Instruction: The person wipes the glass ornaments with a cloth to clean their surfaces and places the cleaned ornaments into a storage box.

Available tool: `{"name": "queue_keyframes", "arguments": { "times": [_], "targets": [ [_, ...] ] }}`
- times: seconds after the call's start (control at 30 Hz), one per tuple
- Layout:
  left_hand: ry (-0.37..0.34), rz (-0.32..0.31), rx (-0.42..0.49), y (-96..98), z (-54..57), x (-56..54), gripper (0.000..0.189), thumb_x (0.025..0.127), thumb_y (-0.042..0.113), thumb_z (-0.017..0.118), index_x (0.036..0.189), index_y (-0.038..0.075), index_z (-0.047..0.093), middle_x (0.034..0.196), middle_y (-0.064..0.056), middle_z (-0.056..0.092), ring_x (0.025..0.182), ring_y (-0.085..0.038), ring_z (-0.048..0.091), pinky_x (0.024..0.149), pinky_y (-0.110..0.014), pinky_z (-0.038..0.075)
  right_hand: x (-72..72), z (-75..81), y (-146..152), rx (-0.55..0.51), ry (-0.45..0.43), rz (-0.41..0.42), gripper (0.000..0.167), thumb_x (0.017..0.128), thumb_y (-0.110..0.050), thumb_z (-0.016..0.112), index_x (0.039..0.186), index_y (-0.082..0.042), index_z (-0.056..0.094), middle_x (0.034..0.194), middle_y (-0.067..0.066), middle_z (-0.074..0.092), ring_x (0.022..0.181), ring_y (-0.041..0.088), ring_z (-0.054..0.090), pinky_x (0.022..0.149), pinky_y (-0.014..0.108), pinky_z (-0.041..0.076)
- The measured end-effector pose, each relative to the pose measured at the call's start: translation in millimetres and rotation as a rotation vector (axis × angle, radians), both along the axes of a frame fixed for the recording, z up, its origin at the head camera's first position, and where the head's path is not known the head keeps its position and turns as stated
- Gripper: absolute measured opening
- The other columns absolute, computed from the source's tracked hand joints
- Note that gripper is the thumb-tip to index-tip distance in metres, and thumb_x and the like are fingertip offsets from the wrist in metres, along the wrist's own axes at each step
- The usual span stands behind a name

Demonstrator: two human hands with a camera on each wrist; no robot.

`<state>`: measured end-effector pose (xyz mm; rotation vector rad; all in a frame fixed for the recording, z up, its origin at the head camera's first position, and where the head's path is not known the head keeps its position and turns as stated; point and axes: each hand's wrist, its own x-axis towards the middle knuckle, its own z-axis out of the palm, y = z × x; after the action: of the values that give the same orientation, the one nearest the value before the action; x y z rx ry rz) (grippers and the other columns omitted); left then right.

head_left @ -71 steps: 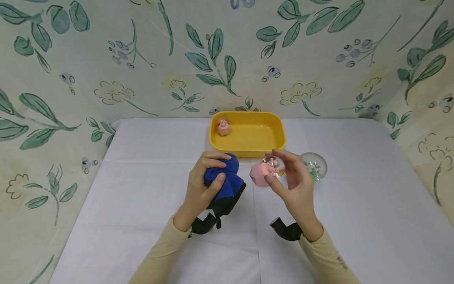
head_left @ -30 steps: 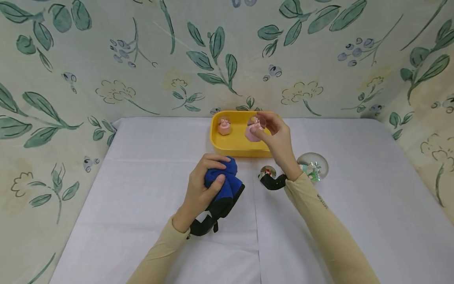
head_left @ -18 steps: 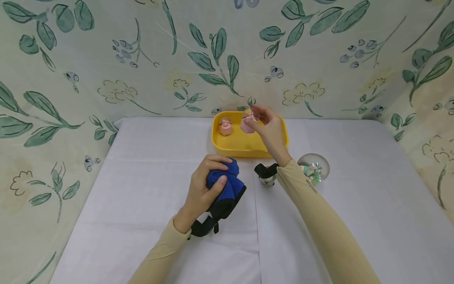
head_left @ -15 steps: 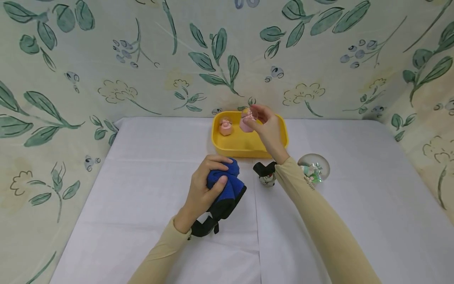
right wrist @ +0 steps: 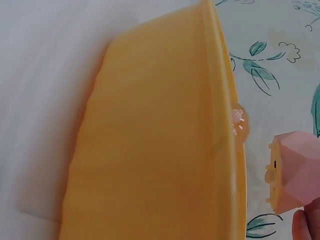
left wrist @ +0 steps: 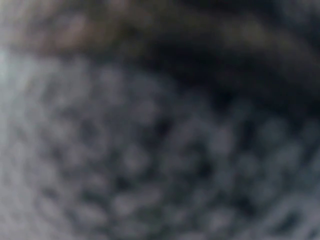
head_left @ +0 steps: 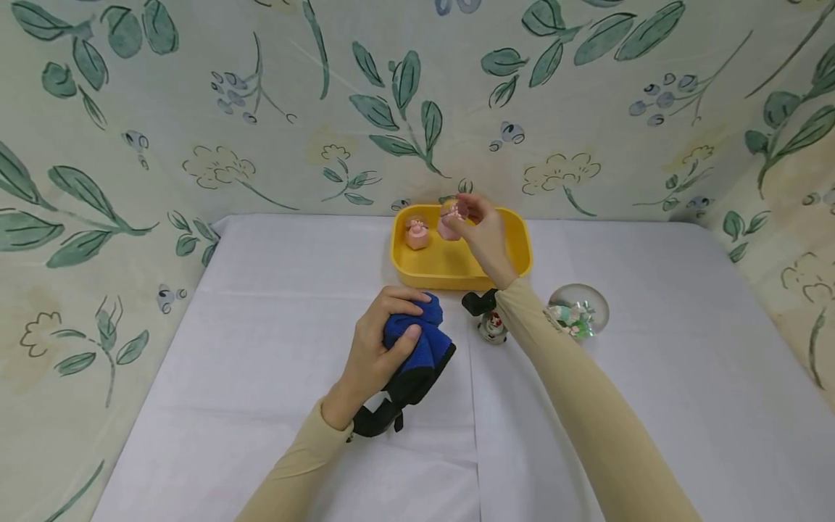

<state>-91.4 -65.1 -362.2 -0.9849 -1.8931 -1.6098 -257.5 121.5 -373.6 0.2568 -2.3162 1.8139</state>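
Observation:
My left hand [head_left: 373, 344] grips a bunched blue cloth [head_left: 420, 346] with a black border, held over the middle of the table. In the left wrist view there is only a dark, blurred close-up of fabric texture. With its fingertips, my right hand [head_left: 488, 235] pinches a small snow globe [head_left: 449, 223] above the yellow tray [head_left: 446, 280]. Its faceted pink base [right wrist: 300, 170] shows from below in the right wrist view, above the tray's rim, with a fingertip [right wrist: 301, 227] beside it. Another pink-based snow globe [head_left: 417, 235] stands in the tray's left end.
A small snow globe with a snowman-like base [head_left: 493, 332] stands just behind the right wrist's black camera mount [head_left: 479, 301]. A larger clear globe with green and white decoration [head_left: 579, 312] sits right of the forearm. Patterned curtain [head_left: 293, 130] rises behind the white-covered table [head_left: 274, 326].
My right hand has carried the pink-based snow globe from beside the cloth up and left over the tray, uncovering the small snowman globe. The left hand keeps its grip on the cloth, nearly still.

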Motion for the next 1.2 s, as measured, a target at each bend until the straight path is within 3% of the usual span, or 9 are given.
{"name": "queue_keyframes", "arguments": {
  "times": [0.43,1.2],
  "targets": [
    [-0.011,-0.002,-0.01,-0.1,-0.2,0.8,0.029,0.099,0.031,0.048,0.104,0.002,0.051,0.113,-0.017,0.057,0.105,-0.03,0.056,0.09,-0.039,0.049,-8.7,-10.4,-7,0.044,-0.052,-0.033,0.048,0.089,-0.017,0.069,0.132,-0.006,0.052,0.125,0.01,0.055,0.113,0.022,0.051,0.101,0.028,0.039],
    [-0.014,-0.006,-0.021,0.0,-2.8,-0.9,0.028,0.099,0.031,0.048,0.104,0.003,0.051,0.113,-0.016,0.058,0.105,-0.03,0.056,0.092,-0.039,0.048,-25.3,-24.9,-10,0.082,-0.131,-0.063,0.046,0.088,-0.016,0.07,0.129,-0.003,0.054,0.12,0.011,0.058,0.109,0.023,0.053,0.099,0.028,0.041]
  ]
}}
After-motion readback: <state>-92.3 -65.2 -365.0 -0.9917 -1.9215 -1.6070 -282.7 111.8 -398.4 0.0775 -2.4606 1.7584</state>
